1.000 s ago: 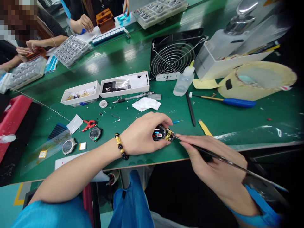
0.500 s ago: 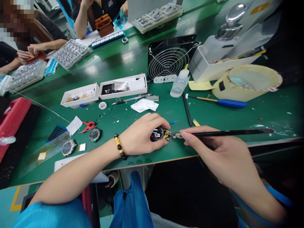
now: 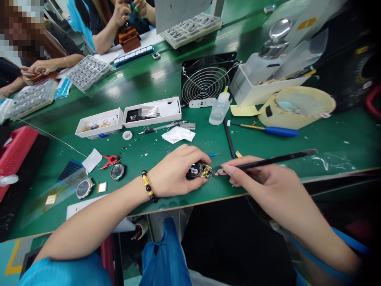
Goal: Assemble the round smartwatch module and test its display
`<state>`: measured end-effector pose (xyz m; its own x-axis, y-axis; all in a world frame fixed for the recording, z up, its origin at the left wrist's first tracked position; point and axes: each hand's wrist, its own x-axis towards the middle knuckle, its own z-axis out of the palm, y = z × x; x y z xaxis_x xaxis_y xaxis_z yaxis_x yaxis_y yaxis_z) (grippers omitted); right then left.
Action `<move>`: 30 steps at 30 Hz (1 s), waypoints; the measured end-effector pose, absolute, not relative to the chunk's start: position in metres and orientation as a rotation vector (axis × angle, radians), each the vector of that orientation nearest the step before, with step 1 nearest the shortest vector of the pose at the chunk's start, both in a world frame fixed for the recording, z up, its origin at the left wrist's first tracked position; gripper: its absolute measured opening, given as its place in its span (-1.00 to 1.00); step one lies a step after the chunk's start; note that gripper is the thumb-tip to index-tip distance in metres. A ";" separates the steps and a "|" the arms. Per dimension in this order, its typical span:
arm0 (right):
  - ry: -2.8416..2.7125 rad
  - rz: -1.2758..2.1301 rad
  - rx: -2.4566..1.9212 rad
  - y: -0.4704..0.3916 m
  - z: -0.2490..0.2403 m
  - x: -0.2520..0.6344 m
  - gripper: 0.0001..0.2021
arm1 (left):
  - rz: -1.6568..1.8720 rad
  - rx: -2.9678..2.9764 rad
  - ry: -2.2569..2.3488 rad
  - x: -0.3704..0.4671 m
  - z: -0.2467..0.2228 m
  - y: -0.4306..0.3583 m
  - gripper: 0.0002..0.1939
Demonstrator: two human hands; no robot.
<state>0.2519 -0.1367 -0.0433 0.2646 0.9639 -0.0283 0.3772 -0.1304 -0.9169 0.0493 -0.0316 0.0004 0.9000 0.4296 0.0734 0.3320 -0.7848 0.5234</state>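
Observation:
My left hand (image 3: 174,172) lies on the near edge of the green bench, thumb and fingers closed around a round smartwatch (image 3: 194,170). Its dark screen is lit, and gold-coloured inner parts (image 3: 206,171) stick out on the right side. Black tweezers (image 3: 279,159) are pinched in my right hand (image 3: 268,182), slanting up to the right. A tiny red and white piece (image 3: 216,174) shows at their tip, just right of the gold parts; whether it touches them I cannot tell. To the left lie two round watches, one silver (image 3: 85,188) and one black (image 3: 118,172).
Beyond my hands stand white boxes (image 3: 151,112) of small parts, a metal-grilled fan (image 3: 205,84), a dropper bottle (image 3: 219,109) and a yellowish tub (image 3: 294,111). A blue-handled screwdriver (image 3: 281,131) lies at right. Two co-workers' hands and trays of parts are across the bench.
The camera view has shifted slightly. My left hand still holds the smartwatch, and the tweezers stay close to it, their rear end now tilted higher. A co-worker's hands at the back have risen.

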 end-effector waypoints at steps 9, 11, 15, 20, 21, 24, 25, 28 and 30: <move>-1.195 0.936 -1.645 -0.136 -0.040 0.253 -0.64 | 0.295 2.602 0.508 0.050 -0.001 -0.033 -0.72; -1.170 0.947 -1.647 -0.135 -0.038 0.253 -0.61 | 0.304 2.627 0.494 0.050 -0.001 -0.034 -0.71; -1.132 0.975 -1.619 -0.133 -0.035 0.251 -0.56 | 0.317 2.668 0.478 0.050 -0.002 -0.036 -0.70; -1.116 0.973 -1.633 -0.132 -0.033 0.250 -0.50 | 0.315 2.700 0.463 0.051 -0.002 -0.034 -0.67; -1.115 0.974 -1.641 -0.132 -0.033 0.250 -0.50 | 0.310 2.708 0.460 0.050 -0.002 -0.033 -0.66; -1.102 0.976 -1.640 -0.132 -0.033 0.250 -0.52 | 0.275 2.746 0.464 0.046 0.001 -0.028 -0.50; -1.098 0.979 -1.630 -0.131 -0.034 0.250 -0.53 | 0.262 2.761 0.466 0.045 0.002 -0.026 -0.42; -1.087 0.991 -1.599 -0.131 -0.036 0.250 -0.57 | 0.216 2.795 0.474 0.041 0.005 -0.020 -0.29; -1.079 0.999 -1.590 -0.131 -0.037 0.251 -0.58 | 0.190 2.807 0.484 0.040 0.007 -0.018 -0.35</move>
<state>0.2509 -0.1315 -0.0375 0.2802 0.9529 -0.1157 0.1888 -0.1728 -0.9667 0.0399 -0.0183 0.0071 0.9349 0.3458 0.0800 0.3081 -0.9026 0.3006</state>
